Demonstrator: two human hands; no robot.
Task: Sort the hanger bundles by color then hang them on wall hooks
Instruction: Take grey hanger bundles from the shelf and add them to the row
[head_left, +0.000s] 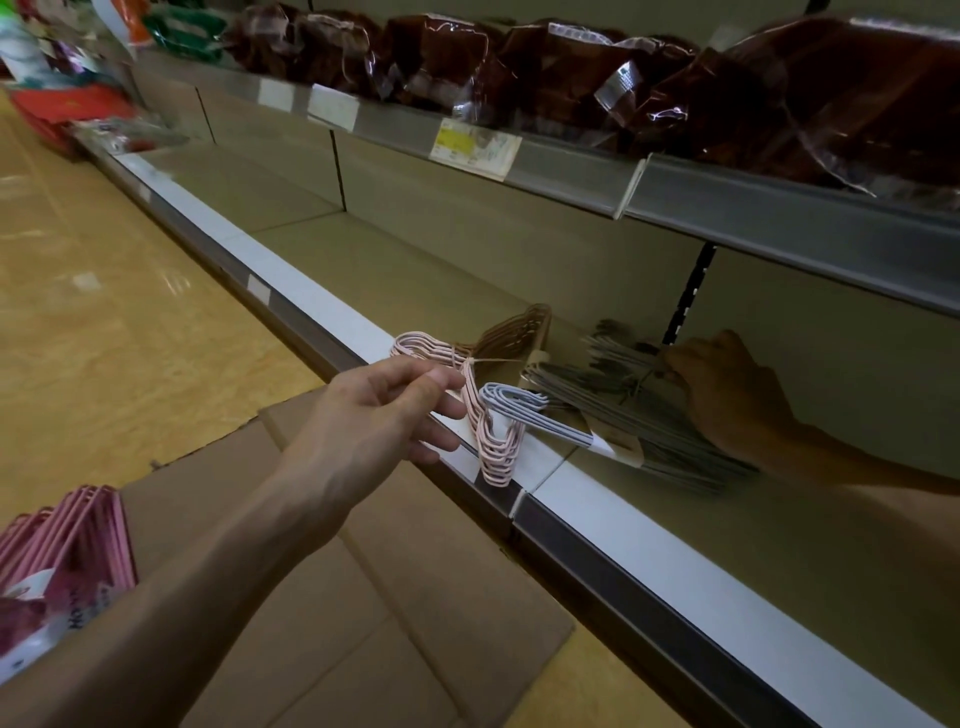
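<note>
A pale pink hanger bundle (488, 431) lies on the bottom shelf's front edge, its hooks hanging over the white strip. My left hand (384, 415) is beside it, fingers apart, with the fingertips at its tied neck. A grey hanger bundle (524, 408) lies across the pink one and reaches back into the shelf. Further in, my right hand (727, 389) rests on a dark grey pile of hangers (649, 415), fingers curled at its tied neck. Another pink bundle (67, 540) sits at the lower left, by my forearm.
The bottom shelf (415, 260) stretches left and back. An upper shelf (571, 166) overhangs it, loaded with dark red packs in clear wrap. A flattened cardboard box (415, 597) lies on the yellow floor under my left arm. Red and green goods stand at the far left.
</note>
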